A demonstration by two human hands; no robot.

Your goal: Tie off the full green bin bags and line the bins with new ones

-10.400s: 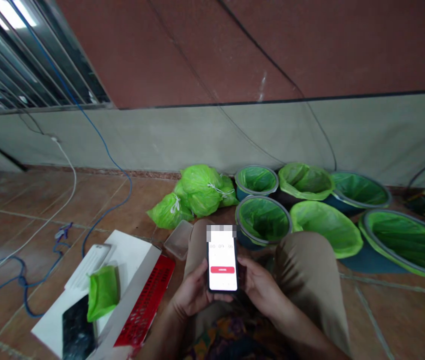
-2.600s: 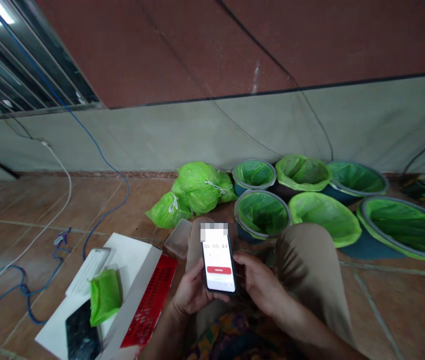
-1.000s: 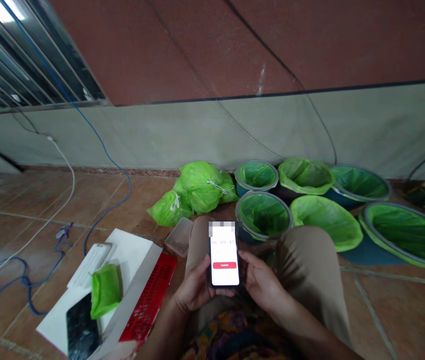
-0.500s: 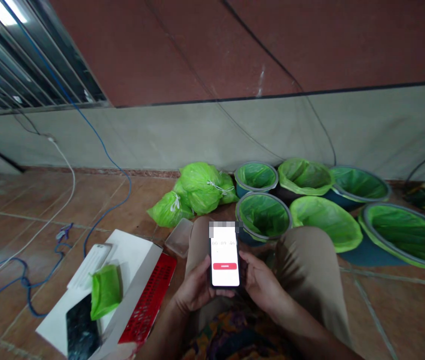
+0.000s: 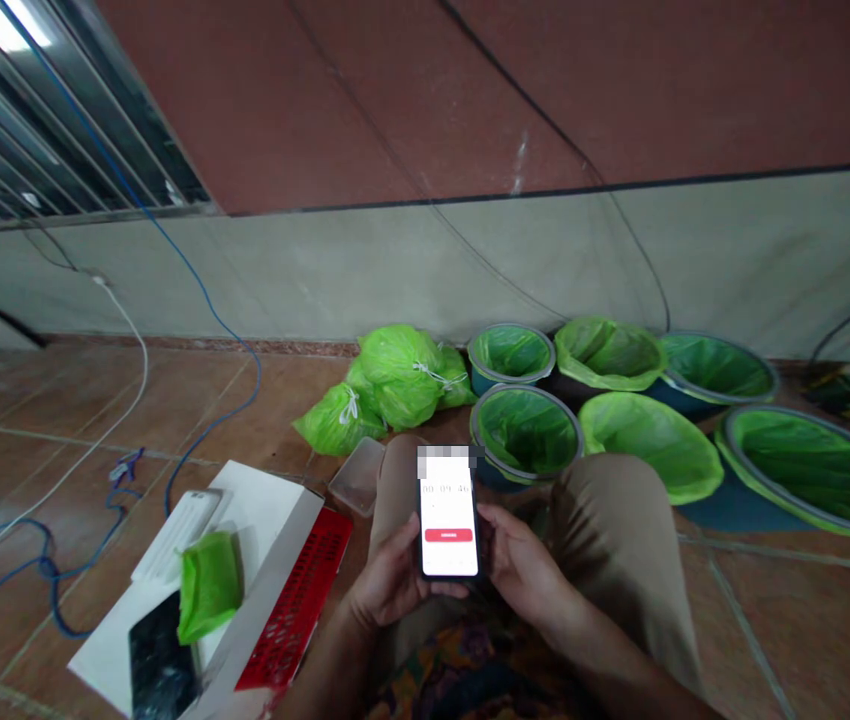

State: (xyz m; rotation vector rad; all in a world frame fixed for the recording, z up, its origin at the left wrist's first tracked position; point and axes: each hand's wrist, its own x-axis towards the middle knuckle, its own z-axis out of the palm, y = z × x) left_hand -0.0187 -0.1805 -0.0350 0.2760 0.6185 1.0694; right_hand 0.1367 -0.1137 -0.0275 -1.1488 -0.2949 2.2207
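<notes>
A smartphone (image 5: 448,560) with a bright white screen is held upright above my lap, between my knees. Digits and a red button show on its screen; the top part is blurred out. My left hand (image 5: 393,577) grips the phone's left edge, thumb along the side and fingers beneath it. Along the right edge, my right hand (image 5: 519,560) holds it too, with its thumb near the side and the other fingers mostly hidden behind.
Several bins (image 5: 526,432) lined with green bags stand along the wall at right. Tied green bags (image 5: 400,375) lie beside them. To my left, a white box (image 5: 267,505) carries a folded green bag (image 5: 209,588), a dark phone (image 5: 162,660) and a white device. Blue cable (image 5: 234,408) crosses the floor.
Almost nothing differs. The view has shifted very slightly, and both hands keep the phone in the same place.
</notes>
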